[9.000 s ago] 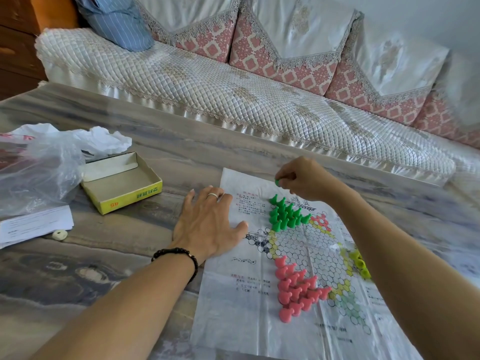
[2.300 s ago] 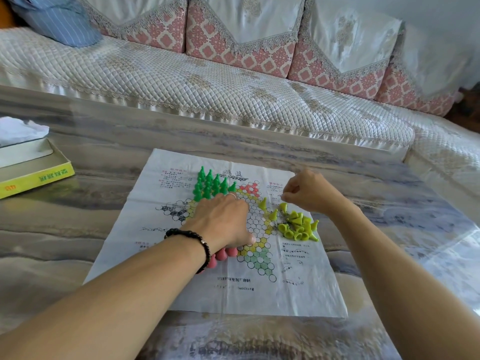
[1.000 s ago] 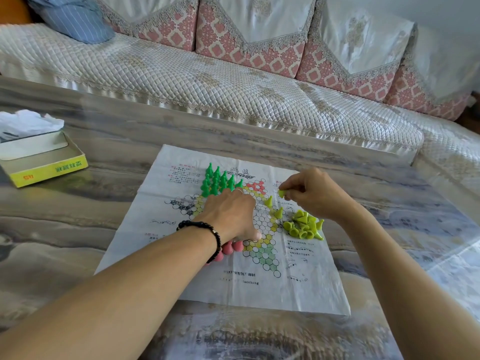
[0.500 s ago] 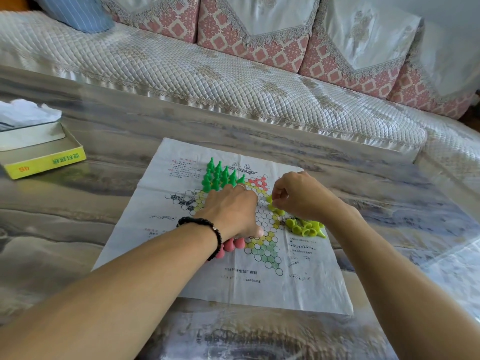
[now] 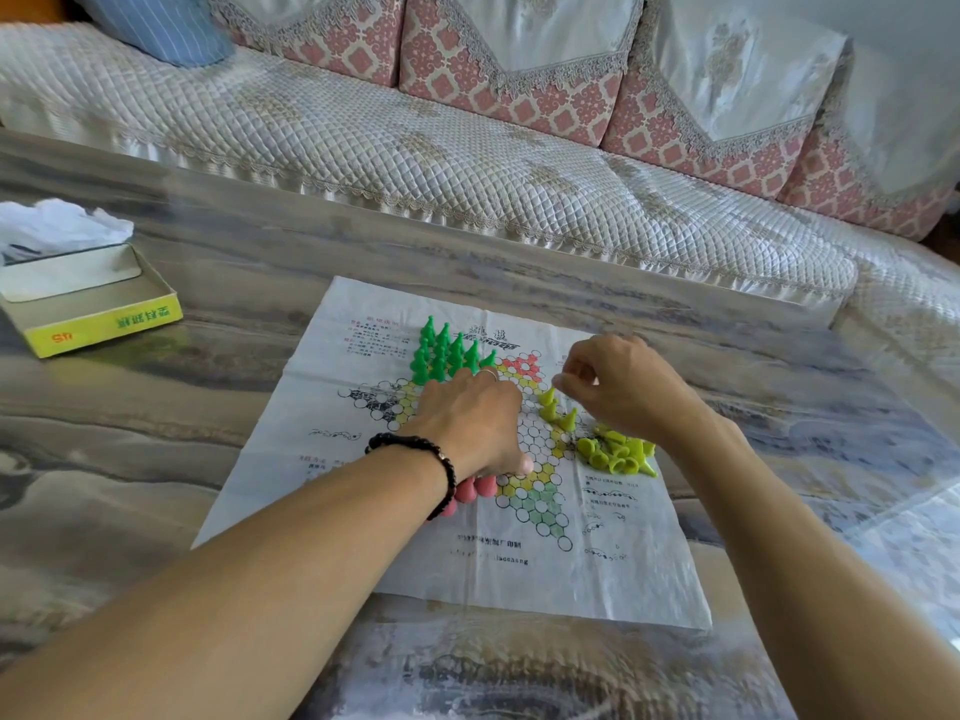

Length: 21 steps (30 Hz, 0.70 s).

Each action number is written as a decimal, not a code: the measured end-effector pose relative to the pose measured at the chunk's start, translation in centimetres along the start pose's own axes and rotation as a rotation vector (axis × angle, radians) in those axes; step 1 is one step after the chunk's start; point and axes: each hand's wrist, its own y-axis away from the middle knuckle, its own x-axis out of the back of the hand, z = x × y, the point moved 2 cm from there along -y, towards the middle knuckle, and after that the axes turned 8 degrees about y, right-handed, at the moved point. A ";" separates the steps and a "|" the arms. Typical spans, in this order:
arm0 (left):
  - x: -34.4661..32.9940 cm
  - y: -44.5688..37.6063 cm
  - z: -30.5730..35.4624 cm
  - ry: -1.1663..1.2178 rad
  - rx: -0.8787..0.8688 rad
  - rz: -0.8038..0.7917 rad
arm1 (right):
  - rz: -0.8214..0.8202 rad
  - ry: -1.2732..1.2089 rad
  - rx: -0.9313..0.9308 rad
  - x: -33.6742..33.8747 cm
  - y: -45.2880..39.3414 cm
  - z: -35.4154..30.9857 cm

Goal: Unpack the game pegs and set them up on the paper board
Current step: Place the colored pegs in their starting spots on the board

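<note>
A marbled grey tabletop (image 5: 156, 459) fills the lower frame; behind it, across the upper frame, runs a quilted white sofa (image 5: 415, 142) with pink-patterned back cushions (image 5: 519, 90) and a blue striped pillow (image 5: 156, 23) at upper left.

The paper board (image 5: 363, 459) lies flat at frame centre, printed with a star-shaped grid of circles and blocks of text along its edges.

Peg positions on the board:
- Green pegs (image 5: 441, 350): standing upright in a tight cluster on the upper point of the star, just above the left hand.
- Upright yellow-green pegs (image 5: 556, 407): three standing on the right side of the grid, directly below the right hand's fingertips.
- Loose yellow-green pegs (image 5: 615, 454): a tumbled pile lying on the paper right of the grid, under the right wrist.
- Pink pegs (image 5: 470, 488): partly hidden beneath the left wrist, at the lower left of the star.

The left hand (image 5: 470, 423) lies palm-down on the centre of the board with fingers relaxed and flat, holding nothing. It carries a ring; a black bead bracelet (image 5: 415, 449) circles the wrist.

The right hand (image 5: 618, 387) hovers right of centre with fingers curled and thumb and forefinger drawn together. Whether a peg sits in that pinch cannot be told.

At the left edge of the frame an open yellow box (image 5: 104, 324) rests on the tabletop, with crumpled white plastic (image 5: 57, 226) just behind it.
</note>
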 end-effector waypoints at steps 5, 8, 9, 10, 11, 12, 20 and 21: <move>0.0 0.2 0.3 -0.025 0.014 0.004 | -0.055 -0.050 -0.038 0.3 2.5 1.1; 0.0 0.2 0.3 -0.030 0.018 -0.005 | -0.162 -0.064 -0.008 -0.3 3.9 0.8; 0.0 0.1 0.3 -0.026 0.018 -0.005 | -0.188 -0.069 -0.007 -0.5 4.1 0.8; 0.0 0.1 0.2 -0.021 0.018 -0.003 | -0.204 -0.071 -0.009 -0.7 4.3 0.8; 0.1 0.1 0.2 -0.018 0.019 -0.002 | -0.213 -0.071 -0.015 -0.9 4.5 0.8; 0.1 0.1 0.3 -0.018 0.019 -0.002 | -0.213 -0.071 -0.022 -1.1 4.5 0.8; 0.0 0.1 0.3 -0.017 0.030 -0.003 | -0.210 0.004 -0.035 -1.6 5.0 0.9; 0.0 0.1 0.3 -0.017 0.030 -0.003 | -0.206 0.013 -0.033 -1.6 5.0 0.8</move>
